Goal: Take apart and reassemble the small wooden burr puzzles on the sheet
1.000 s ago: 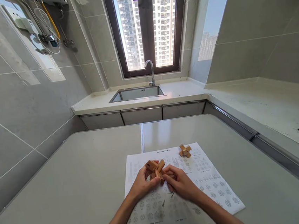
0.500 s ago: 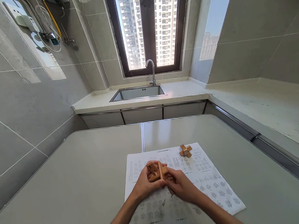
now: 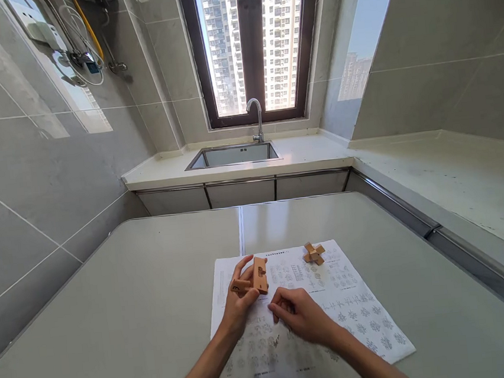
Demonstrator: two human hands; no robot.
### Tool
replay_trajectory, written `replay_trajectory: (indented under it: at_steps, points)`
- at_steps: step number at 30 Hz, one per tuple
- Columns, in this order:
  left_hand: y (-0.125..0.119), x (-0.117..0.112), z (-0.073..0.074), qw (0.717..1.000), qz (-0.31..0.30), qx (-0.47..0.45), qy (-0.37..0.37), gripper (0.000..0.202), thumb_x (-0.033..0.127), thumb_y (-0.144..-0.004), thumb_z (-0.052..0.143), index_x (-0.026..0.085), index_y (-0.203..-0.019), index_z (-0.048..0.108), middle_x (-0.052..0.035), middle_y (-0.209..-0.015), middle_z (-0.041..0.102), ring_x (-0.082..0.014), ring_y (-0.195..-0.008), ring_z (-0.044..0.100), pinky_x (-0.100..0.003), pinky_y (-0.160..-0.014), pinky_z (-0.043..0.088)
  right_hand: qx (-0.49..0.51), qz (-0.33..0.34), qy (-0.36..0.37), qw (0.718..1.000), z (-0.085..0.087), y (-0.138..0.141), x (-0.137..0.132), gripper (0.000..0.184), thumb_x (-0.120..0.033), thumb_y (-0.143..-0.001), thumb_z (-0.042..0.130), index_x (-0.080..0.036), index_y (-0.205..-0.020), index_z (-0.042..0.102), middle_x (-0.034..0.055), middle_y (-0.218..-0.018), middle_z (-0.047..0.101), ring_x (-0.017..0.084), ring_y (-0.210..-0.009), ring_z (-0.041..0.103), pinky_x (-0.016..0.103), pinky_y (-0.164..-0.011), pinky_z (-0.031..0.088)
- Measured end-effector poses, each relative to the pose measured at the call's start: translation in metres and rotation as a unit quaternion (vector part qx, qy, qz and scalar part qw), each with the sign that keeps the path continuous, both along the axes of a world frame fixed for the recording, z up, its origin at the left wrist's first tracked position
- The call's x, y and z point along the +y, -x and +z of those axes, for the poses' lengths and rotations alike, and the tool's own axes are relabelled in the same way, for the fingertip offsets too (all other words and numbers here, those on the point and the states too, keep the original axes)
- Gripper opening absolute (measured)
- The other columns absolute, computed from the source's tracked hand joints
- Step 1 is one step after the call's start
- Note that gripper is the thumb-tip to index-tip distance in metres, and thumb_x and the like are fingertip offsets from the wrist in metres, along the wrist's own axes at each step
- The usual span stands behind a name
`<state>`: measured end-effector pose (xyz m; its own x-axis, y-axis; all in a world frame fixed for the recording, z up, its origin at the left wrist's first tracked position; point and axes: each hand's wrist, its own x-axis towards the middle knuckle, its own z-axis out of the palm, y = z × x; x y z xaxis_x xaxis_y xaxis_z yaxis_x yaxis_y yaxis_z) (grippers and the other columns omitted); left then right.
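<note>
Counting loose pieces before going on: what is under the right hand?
The printed sheet lies under the right hand. Its curled fingers cover that spot, so any wooden piece beneath cannot be seen.

pale unvarnished wood puzzle pieces (image 3: 254,278); matt printed paper sheet (image 3: 334,306); smooth grey table (image 3: 125,308); shiny metal tap (image 3: 256,117).

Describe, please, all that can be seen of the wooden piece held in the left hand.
The wooden puzzle part is light brown, unpainted wood made of squared bars. One wider bar stands nearly upright with a dark notch in its face, and a shorter bar sticks out to the left near its base. The left hand pinches it between thumb and fingers, over the printed sheet. The right hand does not touch it.
</note>
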<state>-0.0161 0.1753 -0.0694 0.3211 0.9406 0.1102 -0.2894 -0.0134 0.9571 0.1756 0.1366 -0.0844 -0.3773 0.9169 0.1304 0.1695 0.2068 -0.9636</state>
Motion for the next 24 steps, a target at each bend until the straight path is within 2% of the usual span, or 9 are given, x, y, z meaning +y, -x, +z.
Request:
replay_trajectory:
  at_steps: [2,5,9,13,17,20,22,24]
  points:
    - [0.002,0.001,0.002,0.999,0.008,-0.032,0.033,0.087,0.068,-0.073,0.081,0.025,-0.142,0.052,-0.0158,-0.141,0.062,-0.0235,-0.090,0.069,-0.041,-0.090,0.054,0.001,-0.003,0.004,1.000,-0.002,0.000,0.000,0.038,-0.053,-0.101,0.058,-0.022,-0.080,0.064,-0.0015,-0.061,0.064,0.013,-0.051,0.048,0.025,-0.054,0.037]
    - [0.003,0.002,0.004,0.995,-0.012,-0.076,0.064,0.074,0.071,-0.078,0.076,0.025,-0.134,0.060,-0.0141,-0.147,0.058,-0.0208,-0.094,0.066,-0.042,-0.094,0.055,0.023,-0.022,0.024,0.999,-0.007,0.001,0.002,0.030,-0.051,-0.100,0.060,-0.022,-0.092,0.063,0.0002,-0.071,0.070,0.013,-0.055,0.050,0.025,-0.055,0.039]
    - [-0.001,0.000,0.004,0.995,-0.017,-0.074,0.067,0.071,0.067,-0.078,0.078,0.025,-0.132,0.062,-0.0142,-0.147,0.058,-0.0185,-0.091,0.060,-0.035,-0.083,0.056,0.022,-0.013,0.027,0.999,-0.011,0.001,0.003,0.025,-0.044,-0.094,0.070,-0.023,-0.106,0.062,0.0003,-0.081,0.069,0.013,-0.058,0.049,0.025,-0.055,0.040]
    - [-0.003,0.001,0.002,0.997,-0.016,-0.056,0.059,0.069,0.064,-0.079,0.078,0.022,-0.130,0.063,-0.0151,-0.143,0.061,-0.0197,-0.095,0.061,-0.034,-0.086,0.053,0.033,-0.013,0.040,0.999,-0.015,0.001,0.002,0.039,-0.036,-0.088,0.076,-0.026,-0.117,0.052,-0.0013,-0.089,0.070,0.011,-0.056,0.048,0.024,-0.054,0.040]
    - [-0.002,0.001,0.002,0.997,-0.013,-0.014,0.073,0.066,0.066,-0.082,0.073,0.023,-0.131,0.061,-0.0133,-0.144,0.061,-0.0223,-0.101,0.063,-0.034,-0.084,0.053,0.029,-0.016,0.030,0.999,-0.015,0.000,0.000,0.061,-0.028,-0.082,0.080,-0.030,-0.131,0.045,-0.0032,-0.094,0.069,0.010,-0.056,0.051,0.024,-0.056,0.044]
    - [-0.002,0.001,0.002,0.999,0.006,0.011,0.053,0.069,0.064,-0.080,0.075,0.022,-0.133,0.059,-0.0145,-0.141,0.064,-0.0272,-0.111,0.064,-0.038,-0.094,0.050,-0.017,0.006,-0.009,1.000,-0.010,-0.001,-0.001,0.062,-0.023,-0.082,0.078,-0.032,-0.137,0.052,-0.0036,-0.093,0.068,0.010,-0.057,0.053,0.024,-0.058,0.044]
    - [-0.002,0.002,0.001,0.999,0.023,0.019,0.031,0.069,0.061,-0.082,0.075,0.021,-0.135,0.057,-0.0154,-0.140,0.064,-0.0300,-0.120,0.062,-0.041,-0.102,0.048,-0.050,0.016,-0.041,0.998,-0.007,-0.002,-0.001,0.052,-0.021,-0.084,0.075,-0.031,-0.132,0.062,-0.0035,-0.089,0.068,0.010,-0.058,0.052,0.024,-0.058,0.043]
    - [0.000,0.006,0.000,0.998,0.056,0.036,0.021,0.067,0.056,-0.084,0.076,0.022,-0.138,0.053,-0.0154,-0.141,0.063,-0.0306,-0.124,0.061,-0.042,-0.103,0.048,-0.074,0.018,-0.073,0.994,-0.004,-0.002,-0.001,0.041,-0.019,-0.085,0.073,-0.028,-0.124,0.069,-0.0028,-0.087,0.068,0.010,-0.059,0.051,0.024,-0.060,0.043]
